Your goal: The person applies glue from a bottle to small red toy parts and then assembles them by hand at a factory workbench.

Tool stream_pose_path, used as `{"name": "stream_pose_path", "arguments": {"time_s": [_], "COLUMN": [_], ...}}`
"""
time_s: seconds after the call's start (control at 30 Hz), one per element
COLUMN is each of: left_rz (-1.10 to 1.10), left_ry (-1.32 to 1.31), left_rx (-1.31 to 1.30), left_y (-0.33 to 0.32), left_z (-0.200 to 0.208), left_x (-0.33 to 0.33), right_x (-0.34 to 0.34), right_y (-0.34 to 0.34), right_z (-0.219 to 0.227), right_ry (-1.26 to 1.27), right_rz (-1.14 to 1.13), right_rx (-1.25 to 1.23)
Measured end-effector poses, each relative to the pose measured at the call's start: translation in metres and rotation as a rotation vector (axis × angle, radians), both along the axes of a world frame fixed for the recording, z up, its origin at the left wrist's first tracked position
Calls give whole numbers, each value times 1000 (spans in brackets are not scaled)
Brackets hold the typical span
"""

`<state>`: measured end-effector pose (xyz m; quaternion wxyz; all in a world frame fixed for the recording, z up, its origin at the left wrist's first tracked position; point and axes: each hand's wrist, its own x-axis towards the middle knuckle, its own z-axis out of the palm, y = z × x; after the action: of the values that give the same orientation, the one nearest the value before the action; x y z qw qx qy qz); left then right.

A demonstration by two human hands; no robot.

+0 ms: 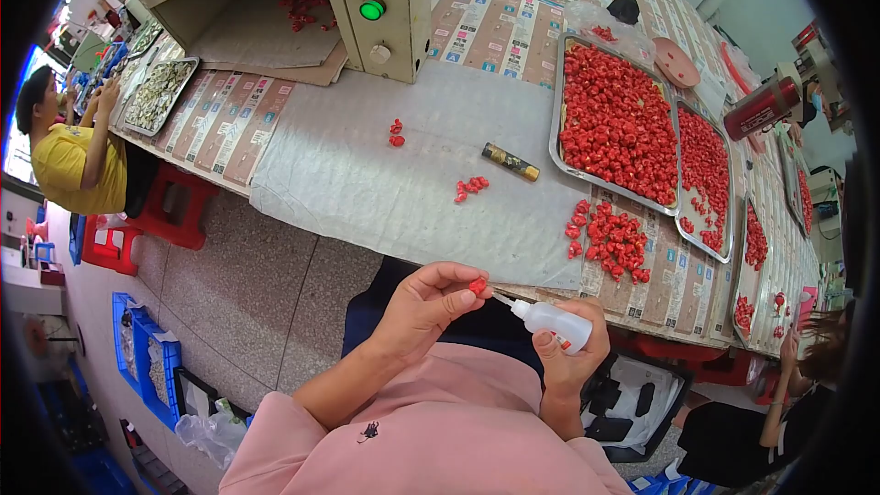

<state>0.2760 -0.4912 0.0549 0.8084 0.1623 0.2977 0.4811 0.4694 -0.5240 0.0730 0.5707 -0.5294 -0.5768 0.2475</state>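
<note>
Red piece (pixel 478 287) pinched in left hand (pixel 426 307)

Right hand (pixel 570 365) clasped around white bottle (pixel 555 322), right of left hand; bottle's long axis slanting up-left, nozzle (pixel 503 299) just beside piece; contact too small to tell.

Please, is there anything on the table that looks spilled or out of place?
Nothing looks clearly damaged. A loose pile of red pieces lies outside the large metal tray, odd because many others sit inside it, though perhaps deliberate. A dark cylinder lies on its side nearby.
</note>
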Motion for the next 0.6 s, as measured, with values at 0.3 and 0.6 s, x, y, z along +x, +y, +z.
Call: {"name": "stream_pose_path", "arguments": {"time_s": [0.3,0.6], "left_rz": [14,5], "left_ry": [36,36], "left_rx": [-2,6], "left_y": [0,-1], "left_z": [0,-4], "left_x": [0,-1], "right_x": [-1,-1], "right_y": [0,0], "right_z": [-1,-1], "right_ry": [0,22], "right_rz": [-6,-12], "right_rx": [-17,-42]}}
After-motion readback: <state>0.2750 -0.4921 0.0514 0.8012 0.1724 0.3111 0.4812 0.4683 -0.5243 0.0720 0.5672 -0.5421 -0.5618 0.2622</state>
